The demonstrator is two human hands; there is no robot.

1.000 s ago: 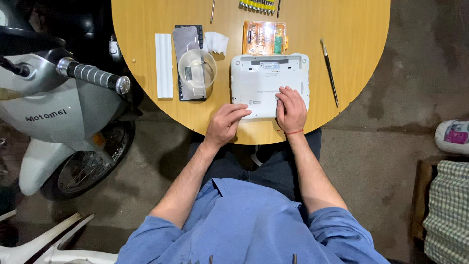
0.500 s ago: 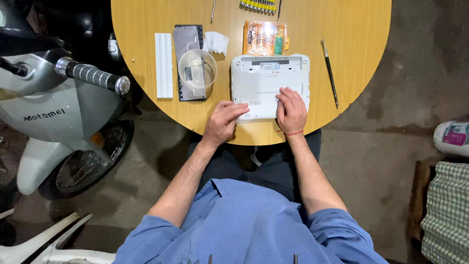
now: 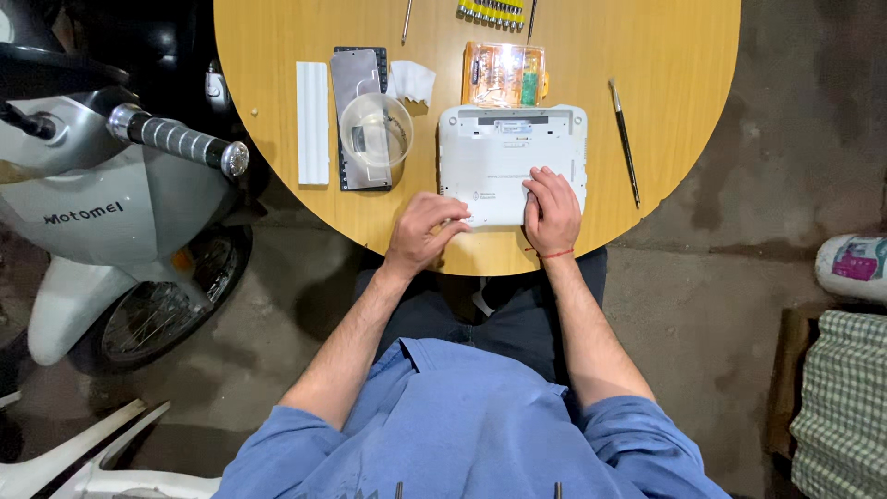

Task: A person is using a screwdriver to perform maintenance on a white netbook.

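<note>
A white laptop (image 3: pixel 511 164) lies underside up at the near edge of the round counter (image 3: pixel 277 37). The right hand (image 3: pixel 552 205) rests flat and open on its near right corner. The left hand (image 3: pixel 427 231), loosely curled and holding nothing, fingers the near left edge. Judging by this, the base is being worked at its near edge; next calls for a tool, perhaps the brush (image 3: pixel 625 140) right of the laptop.
</note>
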